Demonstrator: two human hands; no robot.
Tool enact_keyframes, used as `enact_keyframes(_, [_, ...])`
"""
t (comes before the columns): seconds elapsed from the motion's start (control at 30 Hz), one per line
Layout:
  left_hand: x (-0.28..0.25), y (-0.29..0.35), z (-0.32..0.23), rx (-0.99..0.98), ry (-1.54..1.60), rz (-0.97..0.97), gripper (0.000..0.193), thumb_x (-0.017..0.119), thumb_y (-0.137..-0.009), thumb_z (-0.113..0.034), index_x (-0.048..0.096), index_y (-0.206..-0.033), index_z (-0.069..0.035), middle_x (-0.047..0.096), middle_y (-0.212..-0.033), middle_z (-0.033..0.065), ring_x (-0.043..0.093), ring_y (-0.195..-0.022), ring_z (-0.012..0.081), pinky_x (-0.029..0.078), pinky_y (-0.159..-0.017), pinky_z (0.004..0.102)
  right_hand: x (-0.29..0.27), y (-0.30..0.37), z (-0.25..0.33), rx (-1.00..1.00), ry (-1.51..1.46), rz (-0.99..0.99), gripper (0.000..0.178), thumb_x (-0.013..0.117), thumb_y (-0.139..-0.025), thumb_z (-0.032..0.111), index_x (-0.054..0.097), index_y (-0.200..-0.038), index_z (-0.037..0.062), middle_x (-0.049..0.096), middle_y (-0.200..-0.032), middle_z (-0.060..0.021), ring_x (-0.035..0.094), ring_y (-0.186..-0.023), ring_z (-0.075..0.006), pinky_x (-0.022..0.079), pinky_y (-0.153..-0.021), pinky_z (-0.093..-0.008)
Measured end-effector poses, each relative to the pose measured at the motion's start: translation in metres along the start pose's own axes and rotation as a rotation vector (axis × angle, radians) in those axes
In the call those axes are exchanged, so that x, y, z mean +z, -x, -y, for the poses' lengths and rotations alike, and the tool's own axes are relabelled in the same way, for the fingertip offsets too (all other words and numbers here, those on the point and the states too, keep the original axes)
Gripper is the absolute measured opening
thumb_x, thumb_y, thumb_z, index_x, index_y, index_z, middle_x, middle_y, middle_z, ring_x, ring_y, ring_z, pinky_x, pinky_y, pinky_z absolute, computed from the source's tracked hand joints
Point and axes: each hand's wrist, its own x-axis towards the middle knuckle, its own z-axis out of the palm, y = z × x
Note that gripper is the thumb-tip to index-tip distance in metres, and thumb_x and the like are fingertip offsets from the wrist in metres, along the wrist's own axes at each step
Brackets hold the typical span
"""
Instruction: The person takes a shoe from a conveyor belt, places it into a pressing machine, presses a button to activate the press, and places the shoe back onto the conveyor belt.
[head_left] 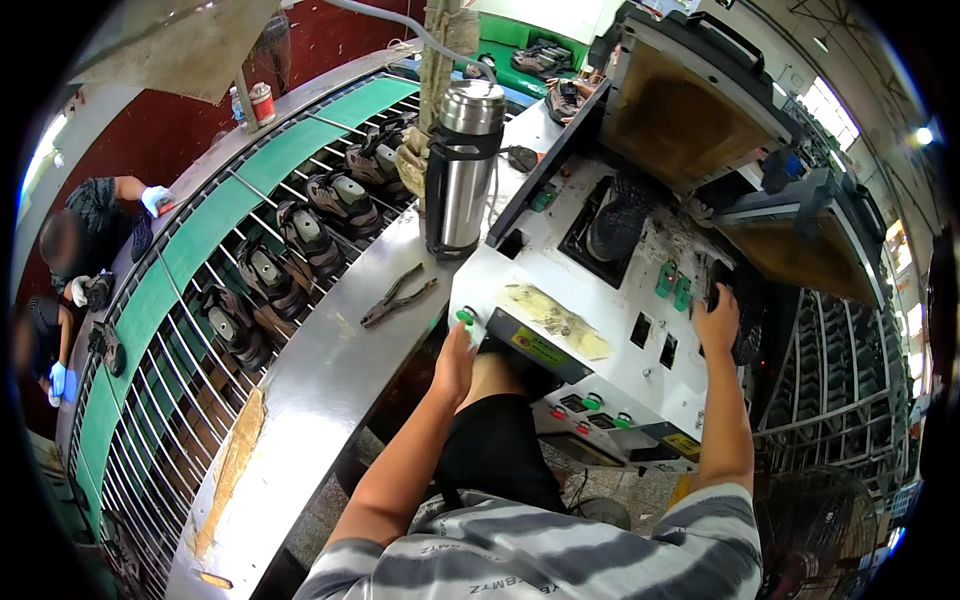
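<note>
At the front left corner of a white pressing machine (480,285), my left hand (455,365) has its fingers stretched up to a green push button (466,316). Nothing shows in that hand. Over on the right, my right hand (716,322) reaches to the machine's second bay, fingers apart, beside a dark shoe (748,335) that is partly hidden. Whether the fingertips touch the shoe I cannot tell. Another dark shoe (615,228) sits in the left bay, under a raised lid (685,110). The right bay's lid (805,245) is raised too.
Pliers (397,297) and a steel thermos (467,170) stand on the metal table (300,430) at left. Beyond, a roller rack (190,400) carries several shoes (345,200) beside a green belt (190,240). Two people with gloved hands (157,199) work across it. Shelving (840,370) rises at right.
</note>
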Motion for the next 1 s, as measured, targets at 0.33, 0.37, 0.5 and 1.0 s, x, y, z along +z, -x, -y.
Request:
enact_keyframes(0.33, [-0.057, 0.062, -0.010, -0.183, -0.148, -0.150, 0.038, 0.044, -0.096, -0.029, 0.050, -0.125, -0.006, 0.064, -0.111, 0.0116, 0.061, -0.102, 0.0265, 0.047, -0.091, 0.0391, 0.015, -0.065, -0.164, 0.719, 0.007, 0.564, 0.107, 0.066, -0.066, 0.057, 0.023, -0.150, 0.0066, 0.030, -0.151, -0.0207, 0.034, -0.136, -0.0377, 0.032, -0.108, -0.0455])
enact_keyframes(0.37, [-0.070, 0.076, -0.015, -0.161, -0.145, -0.176, 0.039, 0.045, -0.095, -0.030, 0.050, -0.125, -0.005, 0.063, -0.111, 0.0116, 0.061, -0.102, 0.0260, 0.046, -0.092, 0.0387, 0.014, -0.066, -0.157, 0.734, -0.023, 0.506, 0.108, 0.067, -0.065, 0.055, 0.023, -0.149, 0.0035, 0.031, -0.150, -0.0220, 0.034, -0.136, -0.0376, 0.032, -0.109, -0.0436])
enact_keyframes(0.5, [-0.107, 0.128, -0.041, -0.056, -0.108, -0.267, 0.043, 0.045, -0.095, -0.031, 0.049, -0.126, -0.002, 0.062, -0.112, 0.0133, 0.059, -0.104, 0.0255, 0.045, -0.092, 0.0381, -0.002, -0.040, -0.133, 0.672, -0.125, 0.261, 0.095, 0.067, -0.066, 0.050, 0.034, -0.142, 0.0048, 0.045, -0.137, -0.0270, 0.044, -0.128, -0.0404, 0.035, -0.106, -0.0443])
enact_keyframes(1.0, [-0.085, 0.168, -0.056, -0.097, -0.129, 0.095, 0.037, 0.051, -0.095, -0.022, 0.053, -0.126, -0.003, 0.064, -0.112, 0.0115, 0.061, -0.103, 0.0209, 0.047, -0.093, 0.0356, -0.053, 0.155, -0.044, 0.588, -0.874, -0.462, 0.055, 0.075, -0.064, 0.020, 0.057, -0.106, -0.0109, 0.062, -0.109, -0.0229, 0.062, -0.093, -0.0351, 0.052, -0.084, -0.0444])
